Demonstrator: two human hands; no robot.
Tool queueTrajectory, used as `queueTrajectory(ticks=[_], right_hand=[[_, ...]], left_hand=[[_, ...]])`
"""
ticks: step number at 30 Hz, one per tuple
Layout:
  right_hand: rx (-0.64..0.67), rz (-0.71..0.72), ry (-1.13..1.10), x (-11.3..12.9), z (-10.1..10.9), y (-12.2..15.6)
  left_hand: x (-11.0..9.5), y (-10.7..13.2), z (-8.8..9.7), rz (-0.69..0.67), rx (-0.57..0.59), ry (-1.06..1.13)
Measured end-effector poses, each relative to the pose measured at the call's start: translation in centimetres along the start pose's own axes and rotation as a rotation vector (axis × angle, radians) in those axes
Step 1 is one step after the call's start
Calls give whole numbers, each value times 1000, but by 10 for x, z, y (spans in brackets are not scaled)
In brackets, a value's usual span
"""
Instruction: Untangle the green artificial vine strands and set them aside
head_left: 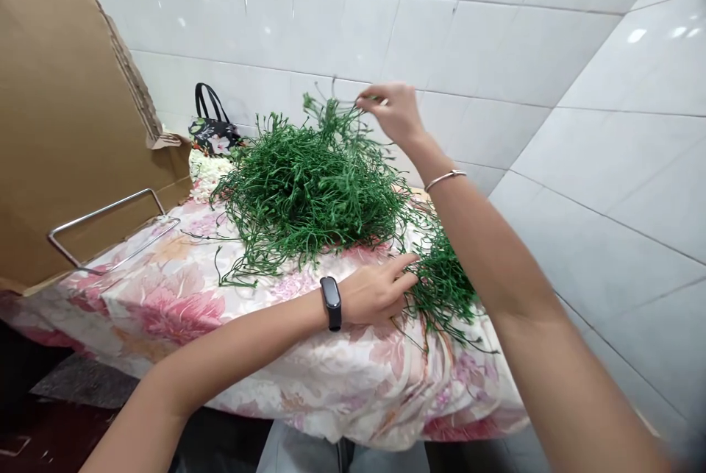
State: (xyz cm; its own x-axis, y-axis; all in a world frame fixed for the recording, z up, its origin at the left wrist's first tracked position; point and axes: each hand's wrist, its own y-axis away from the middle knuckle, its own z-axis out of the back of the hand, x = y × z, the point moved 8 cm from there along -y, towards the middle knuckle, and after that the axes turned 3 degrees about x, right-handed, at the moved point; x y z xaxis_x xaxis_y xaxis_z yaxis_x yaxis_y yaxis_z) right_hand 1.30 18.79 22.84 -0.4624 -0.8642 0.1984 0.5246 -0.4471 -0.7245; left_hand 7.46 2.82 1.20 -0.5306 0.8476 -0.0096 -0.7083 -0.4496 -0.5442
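Observation:
A large heap of thin green artificial stems point(309, 186) with small budded tips lies on the floral tablecloth point(182, 311). Above its right side, my right hand point(393, 111) is closed in a pinch on a green stem, and a tangle of stems rises from the heap just below the fingers. A smaller pile of green stems point(446, 278) lies at the right, partly hidden behind my right forearm. My left hand point(378, 290), low over the cloth, has its fingers apart and reaches the left edge of this smaller pile; its thumb side is partly hidden.
At the left stands a large cardboard box point(66, 112), with a bent metal wire frame point(110, 215) in front of it. Behind the heap are a black floral handbag point(215, 134) and some white flowers point(207, 171). White tiled walls point(441, 46) close off the back and right.

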Motion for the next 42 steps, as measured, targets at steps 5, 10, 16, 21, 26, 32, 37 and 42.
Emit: queueTrajectory(ticks=[5,10,16,21,26,32,37,42], right_hand=[[-392,-68,-182,-5,66,4],[-455,-110,-296,-11,86,23],[-508,-1,-344,15,97,47],[-186,130,-524,60,80,68],[465,186,-380,96,31,119],[650,269,-153,94,-10,177],[666,369,-49,101,-46,200],[685,416,59,114,-58,198]], left_hand=[[-3,0,0,-22,6,-26],[-4,1,4,-10,-10,-13],[-2,1,6,1,-57,-14],[-6,7,35,-4,-321,-15],[4,41,104,32,-863,27],[81,87,145,623,-1235,175],[129,67,97,942,-519,432],[132,64,86,906,-457,537]])
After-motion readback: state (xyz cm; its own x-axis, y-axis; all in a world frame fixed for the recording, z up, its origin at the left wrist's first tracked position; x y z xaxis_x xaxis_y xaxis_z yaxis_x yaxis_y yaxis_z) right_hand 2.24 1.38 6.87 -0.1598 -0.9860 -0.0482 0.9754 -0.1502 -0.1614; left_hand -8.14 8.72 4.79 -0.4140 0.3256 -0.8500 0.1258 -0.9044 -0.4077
